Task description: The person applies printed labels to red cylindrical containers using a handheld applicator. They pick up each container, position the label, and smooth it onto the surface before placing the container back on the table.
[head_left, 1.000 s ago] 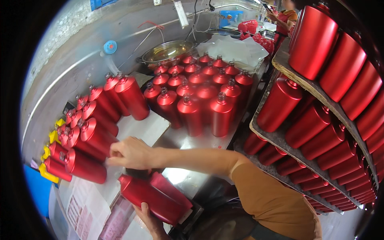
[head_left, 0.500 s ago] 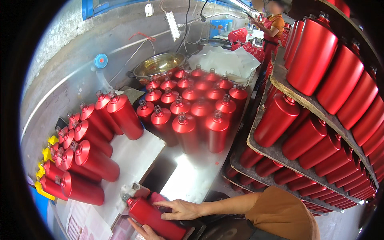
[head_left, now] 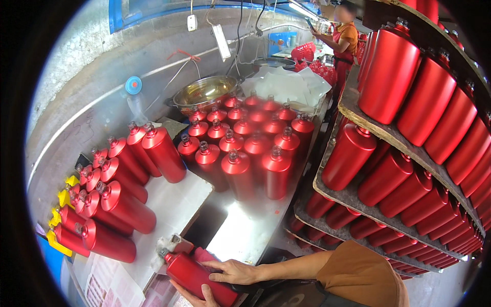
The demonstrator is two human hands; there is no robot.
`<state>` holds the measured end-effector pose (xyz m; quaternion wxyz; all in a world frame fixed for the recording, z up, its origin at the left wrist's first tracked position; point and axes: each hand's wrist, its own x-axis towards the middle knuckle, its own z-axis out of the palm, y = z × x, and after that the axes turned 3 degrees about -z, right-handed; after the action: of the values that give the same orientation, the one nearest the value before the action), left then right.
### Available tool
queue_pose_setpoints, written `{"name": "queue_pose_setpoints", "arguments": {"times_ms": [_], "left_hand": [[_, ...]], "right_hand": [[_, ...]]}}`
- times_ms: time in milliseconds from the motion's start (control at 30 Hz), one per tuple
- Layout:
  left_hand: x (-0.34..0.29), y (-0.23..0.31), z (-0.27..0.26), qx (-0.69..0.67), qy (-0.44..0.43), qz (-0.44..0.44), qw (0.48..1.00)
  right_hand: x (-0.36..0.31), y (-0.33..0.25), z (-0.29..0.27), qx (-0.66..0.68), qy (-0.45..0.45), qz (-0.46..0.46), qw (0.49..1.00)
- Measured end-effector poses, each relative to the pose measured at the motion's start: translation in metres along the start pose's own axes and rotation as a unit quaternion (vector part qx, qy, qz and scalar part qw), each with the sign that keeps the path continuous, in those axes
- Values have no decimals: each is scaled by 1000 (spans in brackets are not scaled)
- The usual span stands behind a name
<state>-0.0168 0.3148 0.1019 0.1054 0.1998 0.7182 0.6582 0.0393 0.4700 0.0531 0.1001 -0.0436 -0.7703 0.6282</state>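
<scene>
From the head view, I have the red bottle [head_left: 199, 276] lying tilted at the lower edge, its neck pointing up and to the left. My left hand [head_left: 190, 295] is wrapped around its near side, thumb up against the body; the lower part of that hand is cut off by the frame, and so is my left forearm. My right hand [head_left: 238, 271] lies on the bottle's far side with fingers nearly straight, and I cannot tell whether it grips or merely rests there. Behind the bottle, a pinkish-red piece [head_left: 203, 255] is mostly covered, so its shape is hard to make out. The bottle's neck overlaps a whitish, fluffy-looking patch [head_left: 166, 245] that I can't identify.

To my left, upright bottles [head_left: 128, 207] stand on a white board [head_left: 176, 197], the front ones hiding parts of those behind. More bottles [head_left: 236, 174] crowd the metal table [head_left: 236, 230], partly blurred by a hazy spot. The rack [head_left: 353, 110] on my right runs out of the picture.

As for writing, the sheet [head_left: 110, 286] at lower left carries pinkish printed blocks, too small to read, and faint scribbles [head_left: 84, 125] mark the wall, equally illegible.
</scene>
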Motion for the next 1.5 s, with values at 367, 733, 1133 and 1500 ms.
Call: {"name": "queue_pose_setpoints", "arguments": {"times_ms": [367, 733, 1133, 1500], "left_hand": [[-2, -2, -1, -31, -5, -27, 999], [-2, 6, 1, -32, -6, -21, 999], [-2, 9, 2, -67, -8, -52, 996], [0, 2, 1, -64, -11, -35, 997]], "right_hand": [[0, 5, 2, -4, 4, -11, 1000], [-2, -3, 1, 2, 0, 4, 1000], [-5, -11, 1, -21, 8, 10, 1000], [-5, -8, 4, -19, 18, 7, 1000]]}}
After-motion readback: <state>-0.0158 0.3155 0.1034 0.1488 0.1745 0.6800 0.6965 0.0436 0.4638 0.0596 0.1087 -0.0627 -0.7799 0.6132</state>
